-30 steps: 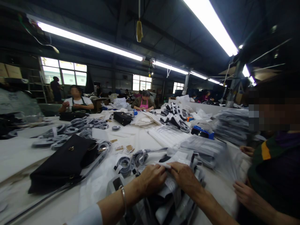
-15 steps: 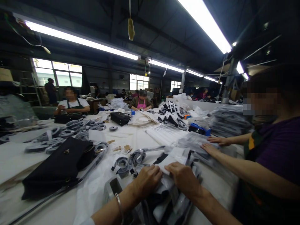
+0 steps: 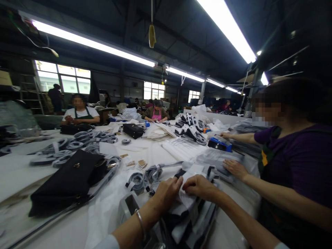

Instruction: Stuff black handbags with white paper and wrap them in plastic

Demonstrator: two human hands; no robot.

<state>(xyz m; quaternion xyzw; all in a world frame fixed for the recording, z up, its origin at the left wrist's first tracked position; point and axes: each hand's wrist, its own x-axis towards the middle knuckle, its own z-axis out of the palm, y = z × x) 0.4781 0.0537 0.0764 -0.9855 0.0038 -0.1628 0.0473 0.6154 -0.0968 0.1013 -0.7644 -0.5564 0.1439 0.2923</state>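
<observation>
So there were two bare hands at work over one pile. The left hand (image 3: 168,193) had one silvery bracelet (image 3: 140,223) on its wrist and was bent over the left side of some white wrapping (image 3: 190,199). Its fingers were curled close together, but the tips were hidden, so I couldn't tell if they were gripping. The right hand (image 3: 198,186) was just beside it, fingers bunched and pinching the same wrapping. That wrapping was between the two hands, on top of a heap of black straps (image 3: 172,219) at the near side of the table (image 3: 150,152).

Just left of the pile I counted two rolled grey coils, the nearer coil (image 3: 135,181) and the farther coil (image 3: 153,174), plus one grey box-like thing (image 3: 128,204) partly behind the left arm. Loads more grey rolls (image 3: 77,138) farther left, too overlapped to count.

Black bags: three. One big bag (image 3: 67,180) on its side, one smaller bag (image 3: 133,130) mid-table, one far bag (image 3: 75,128) in front of a person in a white top (image 3: 80,114). Also one blue-and-black dispenser (image 3: 220,143). On the right, one co-worker (image 3: 293,166) had one hand spread on a plastic-covered stack (image 3: 218,158).
</observation>
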